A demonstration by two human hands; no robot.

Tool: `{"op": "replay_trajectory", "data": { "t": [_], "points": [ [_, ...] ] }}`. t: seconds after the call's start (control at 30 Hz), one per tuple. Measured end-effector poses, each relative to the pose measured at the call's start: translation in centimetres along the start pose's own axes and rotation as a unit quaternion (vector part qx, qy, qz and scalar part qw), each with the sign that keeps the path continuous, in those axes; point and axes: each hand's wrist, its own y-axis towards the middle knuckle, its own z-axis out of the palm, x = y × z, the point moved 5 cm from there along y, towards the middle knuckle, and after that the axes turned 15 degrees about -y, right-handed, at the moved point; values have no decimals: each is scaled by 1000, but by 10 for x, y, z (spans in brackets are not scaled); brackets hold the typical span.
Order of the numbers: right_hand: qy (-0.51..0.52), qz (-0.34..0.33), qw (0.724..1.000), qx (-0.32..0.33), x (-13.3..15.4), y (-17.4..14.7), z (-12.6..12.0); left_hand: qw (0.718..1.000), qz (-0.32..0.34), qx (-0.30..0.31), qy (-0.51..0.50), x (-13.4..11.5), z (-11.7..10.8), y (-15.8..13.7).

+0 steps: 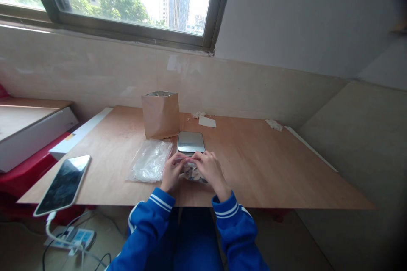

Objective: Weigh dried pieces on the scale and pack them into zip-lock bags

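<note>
Both my hands pinch the top edge of a clear zip bag [193, 173] with pale and dark pieces inside, too small to name. My left hand [172, 171] grips the left end of its pinkish seal, fingers closed. From the other side my right hand [210, 170] holds the same edge, fingertips nearly meeting those of the left. Just beyond the bag lies a small kitchen scale [191, 142] with a shiny metal plate. A stack of clear plastic bags [151, 161] rests left of my left hand. Behind it stands an open brown paper pouch [161, 115] with a silvery lining.
A phone [63, 184] on a white cable overhangs the table's [270, 169] front left edge. Below it, a power strip [74, 235] lies on the floor. White paper [207, 122] and crumpled tissue [274, 125] lie near the wall.
</note>
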Motion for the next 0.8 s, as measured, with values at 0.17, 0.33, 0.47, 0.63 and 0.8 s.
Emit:
{"op": "replay_trajectory", "data": {
  "t": [0.17,0.33,0.47,0.63,0.8],
  "points": [
    [43,-10,999,-15,-8,-4,-2,1000,-19,-11,0,0,1,1],
    [20,4,999,-48,-11,-6,1,1000,-27,14,8,-5,8,0],
    [10,6,998,-55,-12,-6,2,1000,-8,19,22,-11,10,0],
    [27,-22,999,-37,-11,-6,1,999,20,6,36,-10,8,0],
    [-27,-28,999,-25,-4,-6,7,1000,-3,-22,-13,1,8,-2]
  ]
}}
